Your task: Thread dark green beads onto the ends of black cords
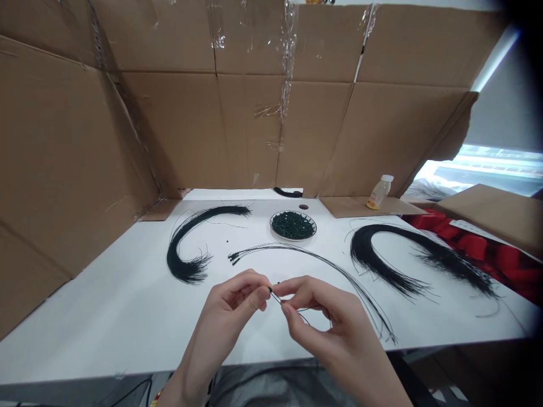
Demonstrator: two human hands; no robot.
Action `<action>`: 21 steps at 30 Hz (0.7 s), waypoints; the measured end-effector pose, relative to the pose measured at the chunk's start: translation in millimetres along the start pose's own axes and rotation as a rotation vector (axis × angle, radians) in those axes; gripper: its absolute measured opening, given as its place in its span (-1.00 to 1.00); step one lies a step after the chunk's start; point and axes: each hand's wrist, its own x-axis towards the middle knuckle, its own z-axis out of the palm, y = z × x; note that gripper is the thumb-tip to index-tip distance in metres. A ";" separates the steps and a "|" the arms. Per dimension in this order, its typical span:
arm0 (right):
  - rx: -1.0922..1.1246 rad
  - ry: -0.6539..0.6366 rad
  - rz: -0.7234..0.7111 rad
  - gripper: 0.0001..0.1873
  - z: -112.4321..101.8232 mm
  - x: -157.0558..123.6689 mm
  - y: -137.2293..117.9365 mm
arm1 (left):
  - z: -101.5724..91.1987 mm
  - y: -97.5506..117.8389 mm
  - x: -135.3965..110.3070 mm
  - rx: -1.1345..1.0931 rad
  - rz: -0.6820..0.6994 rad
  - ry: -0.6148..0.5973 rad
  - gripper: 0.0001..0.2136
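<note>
Near the front edge of the white table [106, 316], my left hand [233, 305] pinches a small dark green piece [270, 289] between thumb and forefinger. My right hand [326, 314] has its fingertips closed on a thin black cord [277, 298] that runs to that piece. More of the cord loops below the right fingers. How cord and piece join is too small to tell. Just beyond my hands lies a thin bundle of cords [314, 255] with dark pieces on its left end. Farther back, a round plate [314, 230] holds many small dark green pieces.
A thick black strand bundle [176, 254] curves on the left, a larger one [369, 240] on the right. Cardboard walls [250, 130] enclose the back and left. A small bottle [379, 193] stands back right, near red material [470, 246] and a box [496, 217].
</note>
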 end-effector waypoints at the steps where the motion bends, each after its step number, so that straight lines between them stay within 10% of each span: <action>1: -0.015 0.005 -0.014 -0.85 0.3 -0.3 0.0 | 0.1 0.1 -0.3 0.003 0.000 0.000 -0.79; 21: -0.104 -0.007 -0.122 -0.84 -0.5 -0.9 0.3 | 4.7 3.9 -0.3 -0.009 -0.019 0.015 -0.83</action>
